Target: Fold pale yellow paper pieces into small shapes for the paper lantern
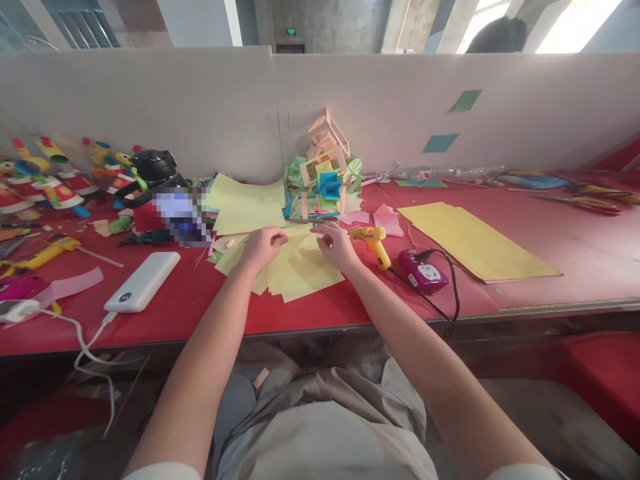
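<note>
Loose pale yellow paper sheets (305, 273) lie overlapping in front of me on the red table. Over their left part is my left hand (264, 248), its fingers curled and thumb and forefinger pinched together. Facing it, my right hand (336, 245) is bent at the right part of the sheets, with fingers closed towards the thumb. Whether a paper edge is between either hand's fingertips, I cannot make out. Just beyond stands a folded-paper construction (323, 180) in peach, green, yellow and blue. A yellow glue gun (373, 243) lies beside my right hand.
A purple power socket (424, 272) with a black cable stands right of the glue gun. Further right are yellow sheets (475, 243) and scissors (583, 203). To the left lie a white power bank (143, 281) and a black-lidded container (153, 170). A partition (200, 107) runs behind.
</note>
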`<act>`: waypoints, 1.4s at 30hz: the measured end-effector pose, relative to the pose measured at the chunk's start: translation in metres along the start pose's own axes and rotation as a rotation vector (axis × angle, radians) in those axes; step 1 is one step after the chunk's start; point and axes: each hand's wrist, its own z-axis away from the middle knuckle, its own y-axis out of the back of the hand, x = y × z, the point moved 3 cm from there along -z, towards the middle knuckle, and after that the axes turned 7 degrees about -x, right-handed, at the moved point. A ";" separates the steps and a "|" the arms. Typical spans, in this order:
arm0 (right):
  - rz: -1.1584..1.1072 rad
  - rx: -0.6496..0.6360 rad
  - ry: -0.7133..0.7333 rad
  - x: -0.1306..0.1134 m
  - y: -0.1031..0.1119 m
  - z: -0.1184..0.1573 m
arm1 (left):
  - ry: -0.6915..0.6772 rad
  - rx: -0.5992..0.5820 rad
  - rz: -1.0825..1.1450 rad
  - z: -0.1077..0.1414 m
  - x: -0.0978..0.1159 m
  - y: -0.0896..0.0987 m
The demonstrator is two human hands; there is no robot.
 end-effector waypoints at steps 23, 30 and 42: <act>-0.104 0.016 -0.025 0.001 -0.001 -0.001 | -0.017 0.009 0.036 0.000 0.000 0.000; -0.191 -0.081 -0.002 -0.012 -0.005 0.001 | -0.076 -0.016 0.035 0.000 0.008 -0.002; -0.088 -0.153 -0.020 -0.022 -0.011 0.002 | -0.243 -0.091 -0.012 0.002 0.035 -0.012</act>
